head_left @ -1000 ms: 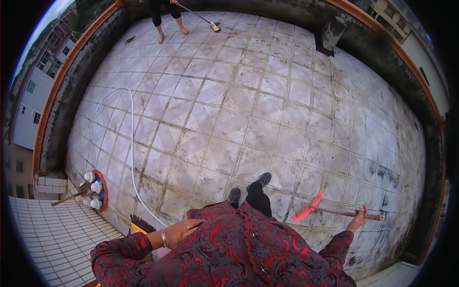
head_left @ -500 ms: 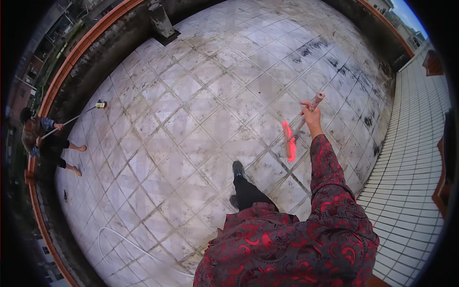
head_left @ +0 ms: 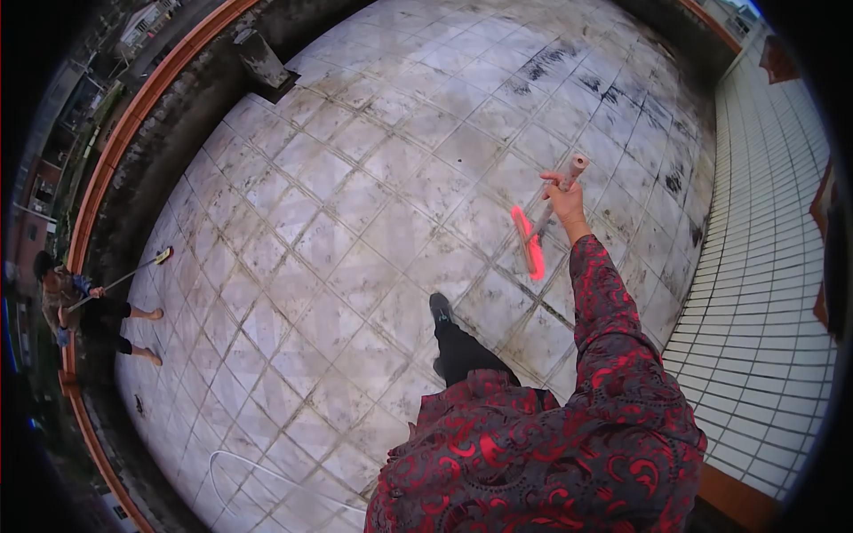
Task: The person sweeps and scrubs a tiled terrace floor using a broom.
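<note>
My right hand (head_left: 566, 201) is closed around the pole of a broom with bright pink-red bristles (head_left: 536, 252), near the pole's top end. The broom head hangs below and left of the hand, over the tiled floor (head_left: 373, 213); whether it touches the tiles I cannot tell. My left hand is out of view. A patterned red and dark sleeve covers my right arm. At the far left another person (head_left: 75, 306) holds a long-handled brush (head_left: 163, 256) with both hands.
A pale hose (head_left: 258, 465) curves over the floor at the lower left. A dark-stained parapet with an orange top (head_left: 133, 107) runs along the left and back, with a short concrete post (head_left: 258, 59) beside it. A white tiled wall (head_left: 755, 293) stands on the right.
The view has swung to the right. My left hand, earlier on my front, has left the view. My right hand still holds the broom. The other person's brush has moved relative to their body.
</note>
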Demonstrator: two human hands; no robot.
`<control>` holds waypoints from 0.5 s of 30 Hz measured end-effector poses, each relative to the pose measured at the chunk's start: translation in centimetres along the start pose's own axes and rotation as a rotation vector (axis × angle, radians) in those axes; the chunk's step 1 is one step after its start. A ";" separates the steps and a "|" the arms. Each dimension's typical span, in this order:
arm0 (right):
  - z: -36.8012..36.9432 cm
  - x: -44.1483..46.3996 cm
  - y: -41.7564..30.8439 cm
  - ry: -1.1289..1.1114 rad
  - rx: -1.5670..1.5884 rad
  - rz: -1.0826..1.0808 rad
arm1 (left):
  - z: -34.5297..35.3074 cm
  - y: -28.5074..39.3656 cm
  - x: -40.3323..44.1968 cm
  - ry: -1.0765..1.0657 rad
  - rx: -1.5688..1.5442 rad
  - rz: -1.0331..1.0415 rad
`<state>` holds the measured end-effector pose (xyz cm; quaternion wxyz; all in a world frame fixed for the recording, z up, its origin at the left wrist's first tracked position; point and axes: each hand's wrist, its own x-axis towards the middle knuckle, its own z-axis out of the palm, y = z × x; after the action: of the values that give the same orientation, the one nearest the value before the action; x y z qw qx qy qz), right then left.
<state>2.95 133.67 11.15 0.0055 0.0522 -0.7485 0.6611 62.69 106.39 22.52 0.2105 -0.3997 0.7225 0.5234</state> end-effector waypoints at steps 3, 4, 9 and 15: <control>-1.5 -0.2 0.1 0.004 -0.019 -0.003 | -0.2 -0.3 -0.5 0.002 0.006 0.000; -2.0 -0.4 0.0 0.004 -0.026 0.000 | -0.3 -0.4 -0.7 0.001 0.005 -0.001; -4.9 -0.5 0.5 0.041 -0.009 -0.013 | -0.4 -1.5 -2.9 -0.005 -0.003 0.006; -7.4 -0.9 0.2 0.096 -0.009 -0.031 | -0.9 -2.2 -4.9 -0.015 -0.040 0.018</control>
<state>3.34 141.13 11.78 0.0518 0.0321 -0.7493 0.6594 67.47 107.03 25.04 0.2034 -0.3931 0.7139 0.5426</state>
